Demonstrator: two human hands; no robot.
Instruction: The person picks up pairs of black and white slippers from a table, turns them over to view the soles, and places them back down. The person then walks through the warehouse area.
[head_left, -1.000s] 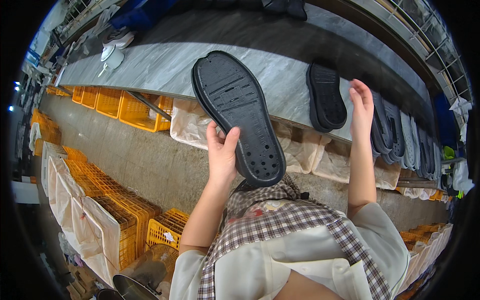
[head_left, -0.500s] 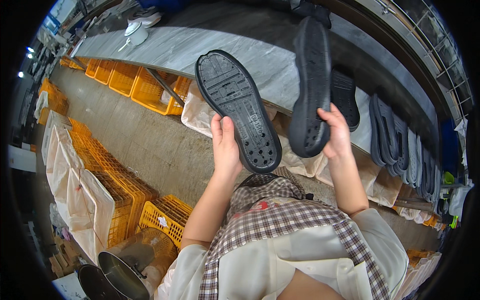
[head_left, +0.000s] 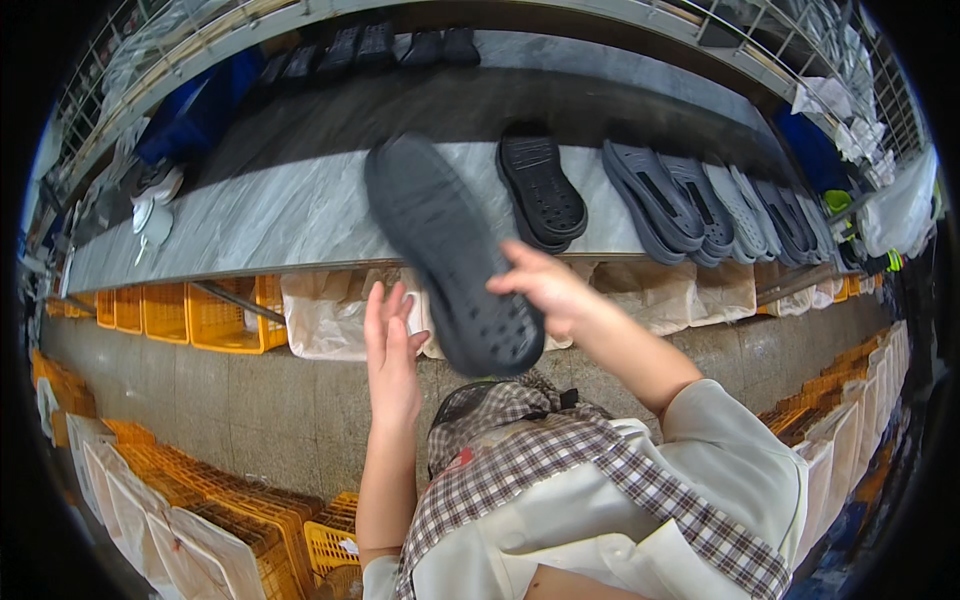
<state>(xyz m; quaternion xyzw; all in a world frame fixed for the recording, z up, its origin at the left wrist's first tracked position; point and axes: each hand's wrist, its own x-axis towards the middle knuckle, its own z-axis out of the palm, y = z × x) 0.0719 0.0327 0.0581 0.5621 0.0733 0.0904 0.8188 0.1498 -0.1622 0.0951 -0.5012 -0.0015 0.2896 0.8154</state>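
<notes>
Over the near edge of the bench a dark, blurred shoe sole [head_left: 440, 250] is held tilted, its dotted end toward me. My right hand [head_left: 545, 285] grips its right edge, thumb on top. Whether a second sole lies beneath it I cannot tell. To its left, my left hand [head_left: 390, 350] has its fingers raised and apart, near the sole's edge with nothing in it. Just beyond my right hand, black soles [head_left: 545, 190] lie stacked on the grey marbled bench [head_left: 300, 205].
Grey soles [head_left: 655, 200] stand in a row on the bench's right, with dark footwear [head_left: 375, 45] along its back. A white lidded cup [head_left: 152, 220] sits at the left end. Below are yellow crates [head_left: 230, 315] and lined bins [head_left: 325, 315]; more crates [head_left: 225, 500] stand behind me at left.
My left hand has let go of the sole it held and is open. My right hand still holds a sole, now lower and farther left in view. The view has swung right.
</notes>
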